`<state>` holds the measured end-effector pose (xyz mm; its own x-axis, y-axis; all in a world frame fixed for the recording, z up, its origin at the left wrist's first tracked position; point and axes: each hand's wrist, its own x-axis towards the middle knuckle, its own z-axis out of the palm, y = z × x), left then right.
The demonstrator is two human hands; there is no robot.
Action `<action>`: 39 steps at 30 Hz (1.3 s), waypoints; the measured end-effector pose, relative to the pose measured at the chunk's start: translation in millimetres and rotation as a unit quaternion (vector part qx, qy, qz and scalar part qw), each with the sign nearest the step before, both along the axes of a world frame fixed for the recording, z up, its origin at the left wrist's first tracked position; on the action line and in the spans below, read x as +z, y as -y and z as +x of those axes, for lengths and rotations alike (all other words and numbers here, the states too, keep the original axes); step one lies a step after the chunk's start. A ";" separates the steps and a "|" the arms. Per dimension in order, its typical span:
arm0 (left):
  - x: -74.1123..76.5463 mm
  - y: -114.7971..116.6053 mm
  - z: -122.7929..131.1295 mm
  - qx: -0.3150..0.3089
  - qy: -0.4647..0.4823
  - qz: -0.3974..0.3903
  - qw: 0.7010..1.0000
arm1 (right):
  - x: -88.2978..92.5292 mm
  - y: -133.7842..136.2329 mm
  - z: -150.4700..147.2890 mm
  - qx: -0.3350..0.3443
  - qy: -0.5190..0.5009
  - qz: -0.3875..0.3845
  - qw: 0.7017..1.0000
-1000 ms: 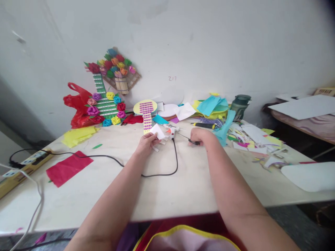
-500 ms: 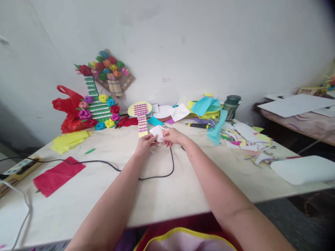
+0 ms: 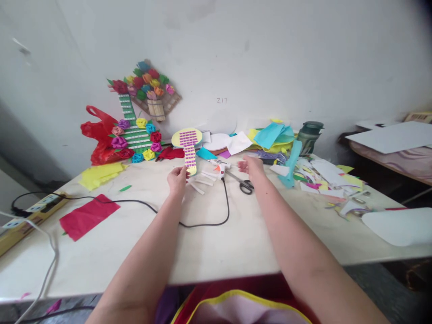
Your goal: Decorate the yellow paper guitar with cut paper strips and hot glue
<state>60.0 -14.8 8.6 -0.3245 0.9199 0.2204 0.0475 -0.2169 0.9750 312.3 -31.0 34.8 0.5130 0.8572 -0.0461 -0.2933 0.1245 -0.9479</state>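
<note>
My left hand [image 3: 178, 180] has its fingers curled at the lower left edge of a yellow paper craft [image 3: 191, 153], an oval top with a long stem covered in purple and white stripes. The fingertips seem to pinch the stem's end. To the right, my right hand [image 3: 250, 165] hovers with its fingers loosely apart and nothing in them. Between the hands lie several white paper strips [image 3: 202, 181] and a white glue gun [image 3: 222, 171] with an orange part. Black-handled scissors [image 3: 246, 185] rest just below my right hand. A folded white paper piece [image 3: 279, 170] lies beside my right wrist.
A black cord [image 3: 202, 226] loops from the glue gun toward a power strip [image 3: 37, 211]. Red crepe paper [image 3: 89, 217] lies left. Paper flower crafts [image 3: 135, 135] stand at the back. A green bottle [image 3: 309, 137] and paper scraps [image 3: 324, 173] are on the right.
The folded white paper has left my hands. My right hand has moved right and opened; my left hand has shifted to the striped craft's lower end. Glue gun and scissors are now uncovered.
</note>
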 end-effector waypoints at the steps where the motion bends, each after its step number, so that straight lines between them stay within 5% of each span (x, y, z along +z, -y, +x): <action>1: -1.1 -1.7 -2.5 0.014 -0.006 -0.002 1.000 | -0.4 0.9 -9.1 0.034 0.025 -0.011 0.999; 3: -3.5 -4.5 -7.7 0.039 -0.021 -0.006 0.999 | -0.6 3.7 -30.6 0.125 0.200 -0.044 0.971; 5: -6.2 -7.1 -13.3 0.061 -0.039 -0.010 0.997 | -0.6 9.1 -53.4 0.171 0.372 -0.048 0.911; 8: -10.5 -10.4 -21.2 0.083 -0.055 -0.017 0.995 | -1.8 22.2 -84.8 0.187 0.618 0.009 0.763; 11: -13.8 -11.7 -25.6 0.093 -0.061 -0.026 0.994 | -5.3 35.7 -107.3 0.211 0.736 0.012 0.643; 13: -14.6 -11.3 -25.7 0.089 -0.061 -0.036 0.993 | -8.2 41.2 -115.7 0.221 0.772 0.008 0.596; 16: -13.6 -9.7 -23.2 0.070 -0.041 -0.047 0.996 | -12.3 42.4 -119.7 0.216 0.792 0.008 0.571; 20: -8.8 -6.6 -19.2 0.045 0.009 -0.065 0.997 | -16.8 36.2 -116.2 0.200 0.771 0.011 0.604; 24: -2.4 -1.0 -12.2 0.001 0.076 -0.080 0.994 | -22.3 28.0 -112.8 0.155 0.681 0.022 0.716; 28: 3.1 8.0 0.9 -0.129 0.126 -0.096 0.979 | -29.6 20.2 -112.9 0.139 0.583 0.069 0.797; 39: -1.3 10.4 3.3 -0.207 0.140 -0.052 0.967 | -33.4 15.7 -117.1 0.208 0.359 0.039 0.909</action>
<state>63.2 -25.2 7.2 0.0421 0.9961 0.0773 -0.2906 -0.0618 0.9548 195.3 -46.7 1.4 0.0173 0.9701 0.2421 0.3596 0.2199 -0.9068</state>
